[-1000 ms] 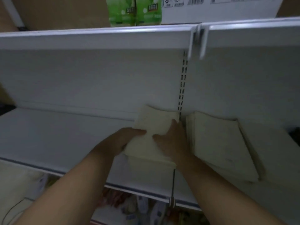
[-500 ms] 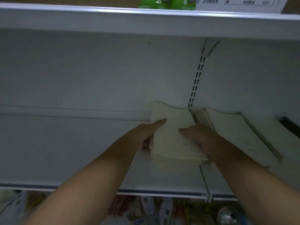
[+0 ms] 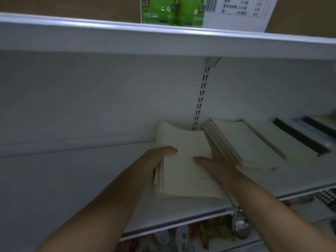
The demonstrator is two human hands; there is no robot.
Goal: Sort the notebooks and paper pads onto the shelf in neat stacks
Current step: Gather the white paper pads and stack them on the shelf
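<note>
A stack of cream paper pads (image 3: 183, 160) lies on the white shelf (image 3: 72, 179), its far end curling up against the back wall. My left hand (image 3: 154, 159) grips its left edge, thumb on top and fingers beside the pile. My right hand (image 3: 216, 164) holds the right edge, thumb laid across the top sheet. Right beside it sits a second cream stack (image 3: 243, 144), and further right lie notebooks with black spines (image 3: 300, 139).
An upper shelf (image 3: 163, 39) overhangs close above, carrying green packs (image 3: 171, 11) and a white carton. A slotted upright (image 3: 201, 97) runs down the back wall behind the stacks. Mixed goods (image 3: 214, 231) show on the level below. Bare shelf stretches to the left.
The view has swung and the stack now lies further in on the shelf. Both hands have stayed at its two sides, sliding a little toward its near end.
</note>
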